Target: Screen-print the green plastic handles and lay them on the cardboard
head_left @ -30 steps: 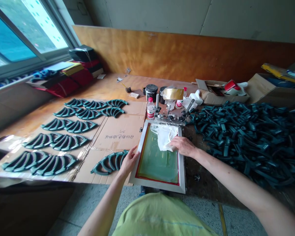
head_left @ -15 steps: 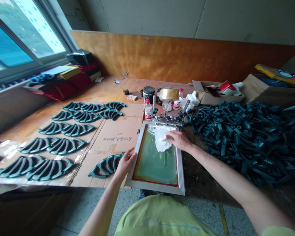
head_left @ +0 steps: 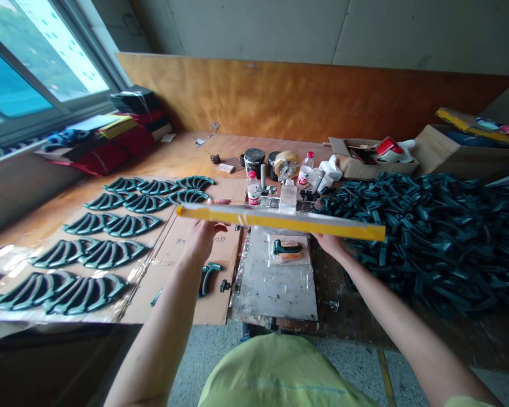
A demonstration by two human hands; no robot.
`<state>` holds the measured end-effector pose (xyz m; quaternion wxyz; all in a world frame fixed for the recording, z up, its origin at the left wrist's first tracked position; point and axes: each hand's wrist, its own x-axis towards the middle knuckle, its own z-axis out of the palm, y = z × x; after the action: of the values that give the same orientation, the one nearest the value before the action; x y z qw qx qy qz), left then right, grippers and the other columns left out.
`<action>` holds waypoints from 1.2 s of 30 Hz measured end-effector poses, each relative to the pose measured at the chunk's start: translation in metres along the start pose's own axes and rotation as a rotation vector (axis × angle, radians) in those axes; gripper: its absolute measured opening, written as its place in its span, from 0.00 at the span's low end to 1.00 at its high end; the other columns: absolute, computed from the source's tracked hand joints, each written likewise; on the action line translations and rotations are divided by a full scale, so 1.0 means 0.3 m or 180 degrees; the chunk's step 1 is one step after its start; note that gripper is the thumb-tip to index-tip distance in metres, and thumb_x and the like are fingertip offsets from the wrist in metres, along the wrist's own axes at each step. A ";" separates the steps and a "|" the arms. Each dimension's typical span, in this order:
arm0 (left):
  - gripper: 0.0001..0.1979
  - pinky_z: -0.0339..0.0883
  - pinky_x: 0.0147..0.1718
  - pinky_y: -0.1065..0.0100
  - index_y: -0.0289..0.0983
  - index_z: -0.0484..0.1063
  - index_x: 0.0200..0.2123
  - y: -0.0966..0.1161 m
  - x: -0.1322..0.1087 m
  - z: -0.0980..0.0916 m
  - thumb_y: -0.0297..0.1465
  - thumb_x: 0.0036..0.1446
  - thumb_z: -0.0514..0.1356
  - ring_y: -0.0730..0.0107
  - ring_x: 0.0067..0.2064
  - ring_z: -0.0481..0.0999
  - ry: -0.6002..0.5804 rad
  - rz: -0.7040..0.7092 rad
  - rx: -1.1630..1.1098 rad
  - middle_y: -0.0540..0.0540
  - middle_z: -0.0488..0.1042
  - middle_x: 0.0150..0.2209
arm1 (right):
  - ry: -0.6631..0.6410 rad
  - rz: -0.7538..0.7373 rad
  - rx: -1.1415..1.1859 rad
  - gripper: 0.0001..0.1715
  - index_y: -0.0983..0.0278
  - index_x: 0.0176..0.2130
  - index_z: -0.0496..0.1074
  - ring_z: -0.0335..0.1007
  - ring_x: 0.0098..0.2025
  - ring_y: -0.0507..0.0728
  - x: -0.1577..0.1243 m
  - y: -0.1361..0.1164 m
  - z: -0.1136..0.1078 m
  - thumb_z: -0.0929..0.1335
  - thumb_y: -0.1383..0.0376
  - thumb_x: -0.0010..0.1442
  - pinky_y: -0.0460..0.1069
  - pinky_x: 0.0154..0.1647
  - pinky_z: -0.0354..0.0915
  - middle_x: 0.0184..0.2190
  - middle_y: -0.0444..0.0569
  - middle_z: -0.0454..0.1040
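Observation:
A silk-screen printing frame (head_left: 280,222) is tipped up and seen almost edge-on, its near edge yellow. My left hand (head_left: 206,234) grips its left side, with fingers showing above and below the edge. Behind the frame's right half is my right hand (head_left: 328,244); its fingers are hidden, so I cannot tell what they hold. Below the frame a grey base plate (head_left: 271,282) carries a dark green curved handle (head_left: 290,247) lying in a light-coloured fixture. Another green handle (head_left: 210,277) lies on the cardboard near my left forearm.
Rows of green handles (head_left: 89,251) lie on the cardboard (head_left: 161,282) at left. A large heap of them (head_left: 424,243) covers the right side. Behind the plate stand bottles (head_left: 253,189), black tubs (head_left: 254,161) and a tape roll (head_left: 287,164). Cardboard boxes (head_left: 373,167) sit at back right.
The screen frame has swung up from lying flat, uncovering the base plate and the handle on it. Both hands have moved with it, and the right hand's fingers have gone out of sight.

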<state>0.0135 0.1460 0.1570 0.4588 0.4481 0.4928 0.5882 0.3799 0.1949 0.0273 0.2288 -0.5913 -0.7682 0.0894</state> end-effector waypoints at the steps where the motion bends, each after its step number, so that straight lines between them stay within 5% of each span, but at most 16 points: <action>1: 0.21 0.66 0.26 0.73 0.36 0.74 0.38 0.021 0.026 0.021 0.48 0.58 0.57 0.72 0.30 0.74 -0.0002 0.0047 -0.0025 0.44 0.77 0.33 | -0.0108 -0.0061 0.0122 0.11 0.61 0.44 0.71 0.74 0.35 0.58 -0.038 -0.010 0.035 0.64 0.61 0.63 0.52 0.37 0.69 0.33 0.48 0.78; 4: 0.22 0.65 0.26 0.74 0.36 0.71 0.36 0.044 0.064 0.059 0.51 0.58 0.54 0.74 0.29 0.73 -0.0015 0.0082 0.0003 0.46 0.76 0.30 | -0.0306 -0.0252 0.0408 0.13 0.63 0.45 0.71 0.72 0.44 0.59 -0.117 -0.068 0.119 0.69 0.63 0.59 0.53 0.45 0.68 0.41 0.51 0.77; 6: 0.24 0.66 0.27 0.73 0.38 0.69 0.44 0.002 0.046 0.047 0.52 0.59 0.52 0.72 0.30 0.74 0.0092 0.0056 0.0243 0.46 0.76 0.31 | -0.0313 -0.0391 0.0394 0.14 0.62 0.45 0.71 0.70 0.48 0.61 -0.141 -0.099 0.148 0.70 0.64 0.57 0.55 0.50 0.66 0.44 0.51 0.76; 9: 0.29 0.69 0.34 0.66 0.40 0.63 0.56 -0.153 -0.060 -0.042 0.52 0.59 0.52 0.66 0.36 0.76 0.0397 -0.0150 0.1148 0.44 0.77 0.37 | -0.0258 -0.0372 0.0393 0.08 0.61 0.41 0.72 0.69 0.46 0.61 -0.152 -0.112 0.158 0.70 0.66 0.58 0.57 0.49 0.65 0.41 0.50 0.75; 14: 0.27 0.61 0.53 0.49 0.37 0.69 0.53 -0.470 -0.358 -0.250 0.50 0.58 0.53 0.46 0.56 0.68 0.1388 -0.0901 0.3682 0.33 0.70 0.55 | -0.0188 -0.0360 0.0577 0.04 0.61 0.39 0.71 0.68 0.44 0.62 -0.157 -0.104 0.156 0.67 0.66 0.60 0.57 0.47 0.65 0.39 0.50 0.76; 19: 0.32 0.51 0.59 0.46 0.37 0.69 0.55 -0.608 -0.512 -0.289 0.53 0.55 0.55 0.43 0.64 0.58 0.1794 -0.1546 0.4448 0.32 0.59 0.64 | -0.0076 -0.0370 0.0687 0.06 0.60 0.39 0.72 0.68 0.44 0.63 -0.163 -0.099 0.170 0.66 0.62 0.62 0.59 0.47 0.65 0.39 0.52 0.76; 24: 0.33 0.53 0.56 0.42 0.37 0.70 0.55 -0.624 -0.459 -0.267 0.54 0.56 0.53 0.41 0.65 0.55 0.1723 -0.1665 0.4495 0.33 0.61 0.64 | -0.0009 -0.0427 0.0766 0.11 0.60 0.39 0.72 0.68 0.42 0.64 -0.165 -0.083 0.180 0.65 0.57 0.63 0.59 0.46 0.66 0.37 0.52 0.76; 28: 0.28 0.59 0.52 0.47 0.33 0.73 0.50 -0.632 -0.432 -0.296 0.47 0.53 0.58 0.39 0.60 0.62 0.1686 -0.1560 0.4528 0.31 0.69 0.57 | 0.0034 -0.0467 0.0875 0.14 0.59 0.38 0.72 0.69 0.42 0.64 -0.167 -0.075 0.182 0.64 0.53 0.64 0.60 0.46 0.66 0.38 0.53 0.76; 32: 0.23 0.61 0.52 0.49 0.33 0.76 0.43 -0.640 -0.403 -0.366 0.45 0.51 0.61 0.41 0.55 0.67 0.1450 -0.1095 0.4565 0.32 0.73 0.52 | 0.0079 -0.0408 0.0936 0.21 0.60 0.38 0.73 0.70 0.42 0.64 -0.169 -0.059 0.197 0.63 0.47 0.63 0.59 0.45 0.66 0.37 0.53 0.76; 36: 0.20 0.59 0.55 0.52 0.36 0.76 0.41 -0.638 -0.231 -0.476 0.44 0.49 0.64 0.47 0.54 0.68 0.0951 -0.0452 0.4563 0.37 0.75 0.49 | 0.0160 -0.0294 0.0944 0.29 0.60 0.37 0.74 0.72 0.41 0.63 -0.172 -0.035 0.218 0.62 0.40 0.60 0.58 0.44 0.68 0.36 0.53 0.77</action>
<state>-0.0953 0.0719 -0.0540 0.0182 0.5201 0.8415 0.1452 0.3510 0.1518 -0.0387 0.3366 -0.5171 -0.7669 0.1764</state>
